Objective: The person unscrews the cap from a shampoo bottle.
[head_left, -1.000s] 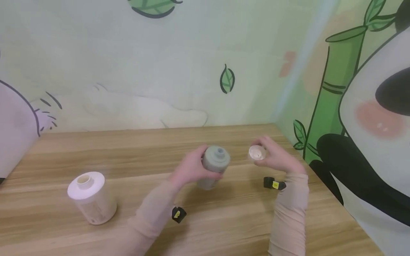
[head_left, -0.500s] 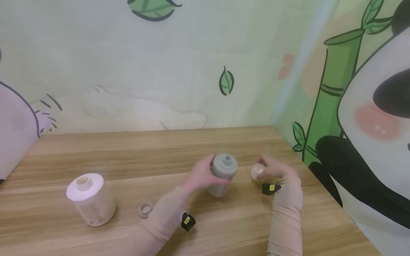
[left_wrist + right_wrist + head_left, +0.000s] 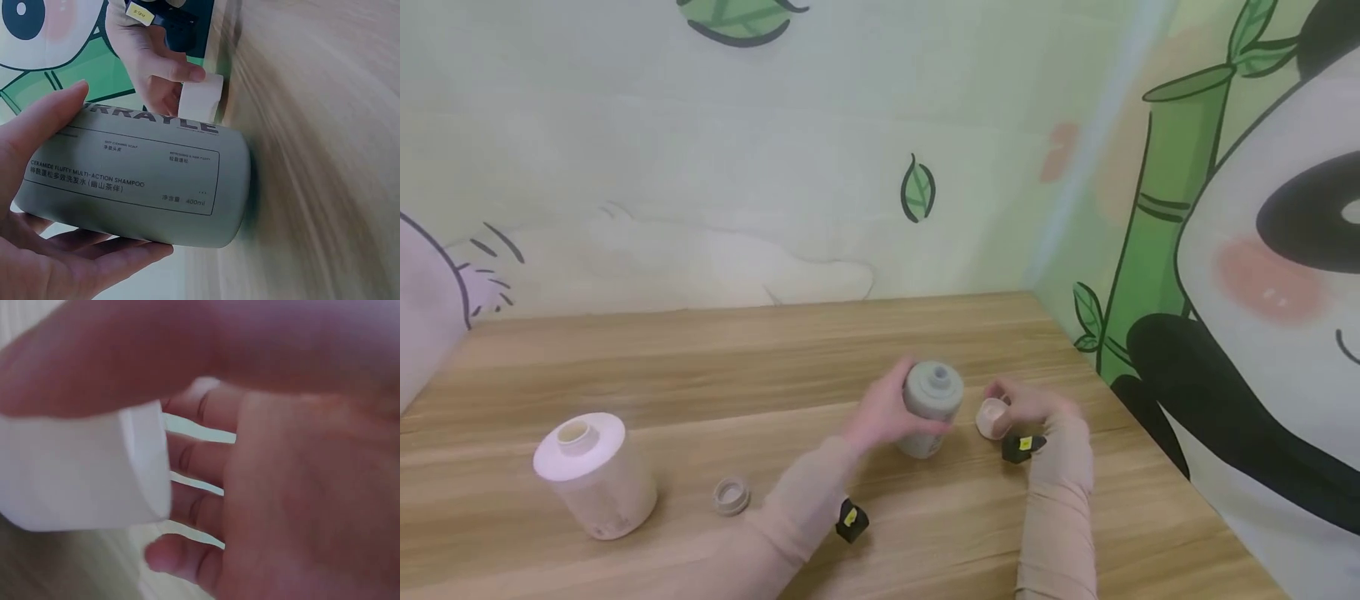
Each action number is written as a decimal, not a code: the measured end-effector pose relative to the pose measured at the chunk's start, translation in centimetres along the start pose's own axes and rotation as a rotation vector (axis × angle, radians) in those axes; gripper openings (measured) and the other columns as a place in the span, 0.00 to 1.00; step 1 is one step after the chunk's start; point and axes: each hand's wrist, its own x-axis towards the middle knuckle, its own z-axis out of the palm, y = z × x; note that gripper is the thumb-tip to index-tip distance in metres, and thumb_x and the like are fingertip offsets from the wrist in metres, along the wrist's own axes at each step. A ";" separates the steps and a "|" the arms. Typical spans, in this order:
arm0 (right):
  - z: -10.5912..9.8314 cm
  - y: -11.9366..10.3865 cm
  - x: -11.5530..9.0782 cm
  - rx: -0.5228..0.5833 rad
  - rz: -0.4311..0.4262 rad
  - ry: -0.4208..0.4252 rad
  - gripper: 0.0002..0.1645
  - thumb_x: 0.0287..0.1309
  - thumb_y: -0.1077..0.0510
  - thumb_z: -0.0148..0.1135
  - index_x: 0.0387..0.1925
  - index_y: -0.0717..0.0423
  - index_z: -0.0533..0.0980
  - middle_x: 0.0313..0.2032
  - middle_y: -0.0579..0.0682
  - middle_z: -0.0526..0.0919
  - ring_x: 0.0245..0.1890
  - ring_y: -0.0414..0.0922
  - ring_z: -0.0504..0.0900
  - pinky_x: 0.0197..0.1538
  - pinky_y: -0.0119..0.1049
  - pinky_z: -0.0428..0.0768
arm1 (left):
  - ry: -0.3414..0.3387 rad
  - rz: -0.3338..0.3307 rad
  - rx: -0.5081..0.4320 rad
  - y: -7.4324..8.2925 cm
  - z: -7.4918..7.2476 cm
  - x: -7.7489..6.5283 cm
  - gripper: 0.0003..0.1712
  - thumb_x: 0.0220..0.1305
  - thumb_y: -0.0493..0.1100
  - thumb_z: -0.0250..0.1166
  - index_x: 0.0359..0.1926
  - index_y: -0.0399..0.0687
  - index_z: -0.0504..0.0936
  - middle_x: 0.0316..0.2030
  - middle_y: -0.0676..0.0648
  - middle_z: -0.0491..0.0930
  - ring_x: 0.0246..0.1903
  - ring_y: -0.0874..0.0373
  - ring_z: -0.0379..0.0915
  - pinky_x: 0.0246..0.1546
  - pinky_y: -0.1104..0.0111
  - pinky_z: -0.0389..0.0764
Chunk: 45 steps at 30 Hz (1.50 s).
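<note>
My left hand (image 3: 887,412) grips a grey-green shampoo bottle (image 3: 931,396) around its side, thumb in front and fingers behind. The bottle is uncapped, its neck hole facing up; its printed label (image 3: 125,175) shows in the left wrist view. Its base is at or close to the tabletop. Right of it, my right hand (image 3: 1033,402) holds a small white cup (image 3: 992,418) between thumb and fingers, low over the table. The right wrist view shows the white cup (image 3: 81,475) under the thumb (image 3: 125,362), its inside hidden. A grey cap (image 3: 732,496) lies on the table, hollow side up.
A white bottle (image 3: 598,479) with an open neck stands at the left on the wooden table (image 3: 700,358). Painted walls (image 3: 737,167) border the table behind and at the right. Black wrist cameras (image 3: 852,521) sit on both wrists.
My left hand and the shampoo bottle have moved right and slightly nearer me. The white cup has come down toward the table in my right hand. The grey cap has come out from behind my left arm.
</note>
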 end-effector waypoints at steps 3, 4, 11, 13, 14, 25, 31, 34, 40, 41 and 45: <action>0.2 0.1 0.1 0.042 -0.001 -0.016 0.35 0.35 0.62 0.68 0.51 0.53 0.66 0.50 0.58 0.74 0.49 0.54 0.72 0.49 0.44 0.70 | 0.002 -0.013 -0.003 -0.1 0.2 -0.2 0.46 0.40 0.44 0.81 0.61 0.51 0.67 0.55 0.45 0.78 0.57 0.47 0.74 0.59 0.49 0.73; 0.2 0.1 0.1 0.057 -0.008 -0.023 0.35 0.35 0.63 0.67 0.51 0.53 0.66 0.50 0.58 0.73 0.49 0.54 0.72 0.49 0.44 0.70 | 0.002 -0.022 -0.009 -0.2 0.2 -0.3 0.46 0.39 0.44 0.81 0.61 0.51 0.67 0.55 0.45 0.78 0.57 0.47 0.74 0.60 0.49 0.73; 0.1 0.1 0.1 0.073 -0.051 -0.014 0.38 0.40 0.61 0.68 0.57 0.58 0.65 0.53 0.61 0.71 0.53 0.56 0.72 0.54 0.49 0.72 | -0.015 -0.036 -0.047 -0.3 0.3 -0.2 0.49 0.41 0.44 0.80 0.63 0.49 0.64 0.58 0.43 0.76 0.59 0.45 0.72 0.61 0.46 0.71; 0.0 -0.1 -0.1 0.040 -0.078 0.001 0.39 0.47 0.56 0.67 0.61 0.58 0.64 0.59 0.63 0.69 0.58 0.60 0.70 0.58 0.56 0.71 | -0.047 -0.031 -0.042 -0.4 0.1 -0.2 0.53 0.41 0.43 0.80 0.66 0.47 0.59 0.60 0.41 0.74 0.61 0.43 0.70 0.64 0.45 0.68; -0.1 -0.2 -0.2 0.024 -0.093 0.014 0.39 0.51 0.53 0.66 0.64 0.57 0.63 0.62 0.63 0.67 0.61 0.62 0.68 0.60 0.60 0.70 | -0.062 -0.023 -0.031 -0.5 0.0 -0.3 0.55 0.40 0.42 0.80 0.67 0.46 0.57 0.62 0.40 0.72 0.62 0.42 0.69 0.65 0.45 0.67; -1.4 -9.4 -3.1 -0.225 -0.402 0.493 0.40 0.62 0.54 0.61 0.71 0.58 0.56 0.74 0.64 0.49 0.73 0.66 0.48 0.69 0.71 0.45 | 0.107 0.075 0.543 -0.5 -8.1 -6.1 0.48 0.62 0.62 0.62 0.75 0.49 0.52 0.76 0.38 0.45 0.76 0.39 0.36 0.73 0.41 0.42; 2.6 -15.6 -3.6 -0.401 -0.745 0.582 0.42 0.60 0.52 0.63 0.71 0.58 0.58 0.74 0.61 0.54 0.73 0.60 0.54 0.72 0.63 0.52 | 0.126 0.110 0.659 -1.4 -10.5 -9.8 0.46 0.67 0.67 0.50 0.77 0.60 0.42 0.77 0.44 0.41 0.77 0.44 0.33 0.74 0.42 0.39; 5.5 -16.7 -3.3 -0.539 -0.839 0.583 0.41 0.60 0.47 0.61 0.70 0.59 0.61 0.72 0.60 0.59 0.73 0.59 0.57 0.73 0.59 0.55 | 0.122 0.105 0.712 -2.1 -11.1 -11.7 0.45 0.68 0.68 0.48 0.77 0.62 0.41 0.77 0.44 0.43 0.76 0.43 0.36 0.73 0.41 0.41; 9.8 -17.2 -1.8 -0.696 -0.757 0.502 0.41 0.64 0.40 0.55 0.72 0.51 0.58 0.75 0.56 0.53 0.75 0.58 0.51 0.75 0.57 0.53 | 0.145 0.128 0.881 -4.3 -11.9 -13.5 0.43 0.66 0.65 0.53 0.76 0.56 0.51 0.75 0.44 0.52 0.75 0.42 0.46 0.73 0.43 0.46; 10.2 -17.2 -1.6 -0.700 -0.741 0.488 0.41 0.64 0.40 0.54 0.73 0.50 0.57 0.76 0.56 0.52 0.76 0.59 0.50 0.75 0.57 0.52 | 0.143 0.129 0.891 -4.6 -12.0 -13.6 0.43 0.66 0.65 0.53 0.75 0.56 0.52 0.75 0.44 0.53 0.74 0.42 0.46 0.73 0.43 0.46; 11.2 -17.1 -1.4 -0.677 -0.712 0.424 0.43 0.65 0.39 0.54 0.74 0.49 0.53 0.76 0.55 0.48 0.76 0.59 0.47 0.75 0.57 0.49 | 0.135 0.118 0.889 -5.7 -11.8 -14.3 0.41 0.68 0.67 0.50 0.75 0.57 0.54 0.75 0.44 0.53 0.75 0.42 0.45 0.74 0.44 0.45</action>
